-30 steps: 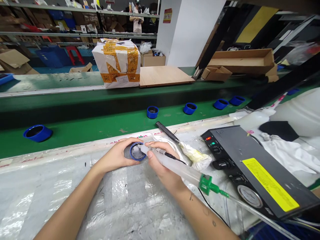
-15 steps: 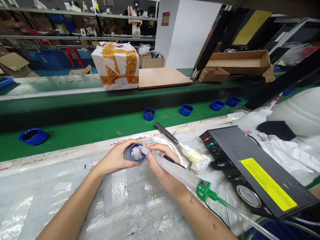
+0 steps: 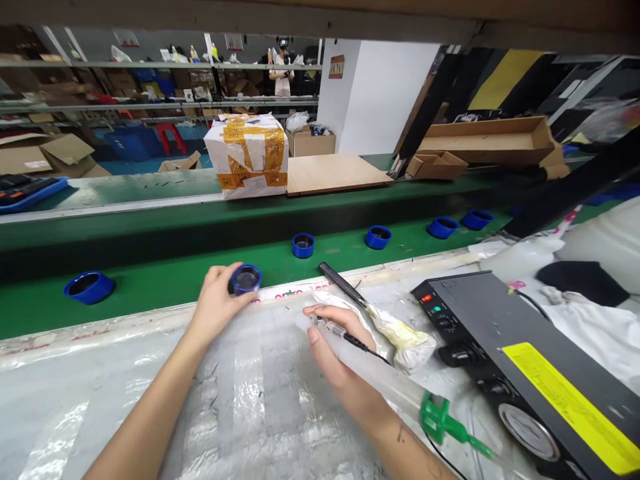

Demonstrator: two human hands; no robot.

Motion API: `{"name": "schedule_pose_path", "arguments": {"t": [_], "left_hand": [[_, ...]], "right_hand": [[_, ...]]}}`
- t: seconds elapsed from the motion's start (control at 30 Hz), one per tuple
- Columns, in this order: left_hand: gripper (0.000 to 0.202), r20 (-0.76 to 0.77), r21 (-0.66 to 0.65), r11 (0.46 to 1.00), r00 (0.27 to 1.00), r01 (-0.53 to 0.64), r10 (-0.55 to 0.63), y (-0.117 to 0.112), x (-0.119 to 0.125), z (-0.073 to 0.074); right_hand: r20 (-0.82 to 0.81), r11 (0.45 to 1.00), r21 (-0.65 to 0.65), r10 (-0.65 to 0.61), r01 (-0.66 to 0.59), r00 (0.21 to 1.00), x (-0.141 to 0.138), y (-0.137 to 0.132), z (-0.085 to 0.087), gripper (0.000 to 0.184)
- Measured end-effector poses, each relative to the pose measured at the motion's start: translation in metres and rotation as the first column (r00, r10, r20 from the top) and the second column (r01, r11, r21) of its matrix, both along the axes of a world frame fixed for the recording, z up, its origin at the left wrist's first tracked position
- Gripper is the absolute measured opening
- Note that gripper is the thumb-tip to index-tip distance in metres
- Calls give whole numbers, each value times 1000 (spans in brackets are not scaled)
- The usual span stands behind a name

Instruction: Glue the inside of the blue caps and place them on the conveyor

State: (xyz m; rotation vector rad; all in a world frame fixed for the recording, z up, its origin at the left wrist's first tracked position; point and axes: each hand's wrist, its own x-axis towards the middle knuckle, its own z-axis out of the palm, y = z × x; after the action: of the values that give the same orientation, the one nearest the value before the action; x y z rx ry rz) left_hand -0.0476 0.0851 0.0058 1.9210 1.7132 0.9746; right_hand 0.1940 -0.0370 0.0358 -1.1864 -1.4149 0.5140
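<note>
Judging from how things lie, the dispensing step on this piece looks finished and only the setting-down is left; at the left end of the green belt (image 3: 165, 280) one finished-looking cap (image 3: 89, 287) already stands, and four more caps (image 3: 303, 245) sit in a row further right along it. Next comes the left hand (image 3: 215, 303), thumb and fingertips pinching the blue cap (image 3: 246, 279) round its rim, open side up, right at the far edge of the plastic-covered bench (image 3: 250, 400) where it meets the belt. Right of it the right hand (image 3: 335, 347) rests on the bench, fingers curled round the syringe (image 3: 380, 377) near its tip, forefinger laid along the top; beside it lie a brush (image 3: 345, 285) and a stained rag (image 3: 405, 337); the black control box (image 3: 525, 360) sits at the right edge.

Half a second ago the cap stood on the bench with the syringe tip at its mouth; now the two are well apart, the cap carried off toward the belt.
</note>
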Motion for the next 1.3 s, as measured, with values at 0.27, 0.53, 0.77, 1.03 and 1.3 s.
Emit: {"name": "schedule_pose_path", "arguments": {"t": [0.27, 0.53, 0.77, 1.03, 1.3], "left_hand": [[81, 24, -75, 938, 940, -338, 340, 19, -52, -5], [55, 46, 80, 995, 998, -55, 51, 33, 37, 8], [71, 72, 25, 989, 987, 146, -147, 102, 140, -3], [47, 62, 60, 983, 982, 175, -179, 38, 82, 7], [69, 139, -55, 925, 920, 377, -367, -35, 38, -3]], "right_hand": [[-55, 999, -32, 41, -42, 998, -3, 3, -6, 16], [-216, 943, 71, -303, 324, 928, 5, 19, -15, 21], [-268, 919, -29, -386, 393, 883, 16, 21, -9, 26], [-324, 949, -71, -314, 308, 892, 14, 23, -11, 28], [-258, 999, 10, 33, -31, 966, 8, 15, -25, 12]]}}
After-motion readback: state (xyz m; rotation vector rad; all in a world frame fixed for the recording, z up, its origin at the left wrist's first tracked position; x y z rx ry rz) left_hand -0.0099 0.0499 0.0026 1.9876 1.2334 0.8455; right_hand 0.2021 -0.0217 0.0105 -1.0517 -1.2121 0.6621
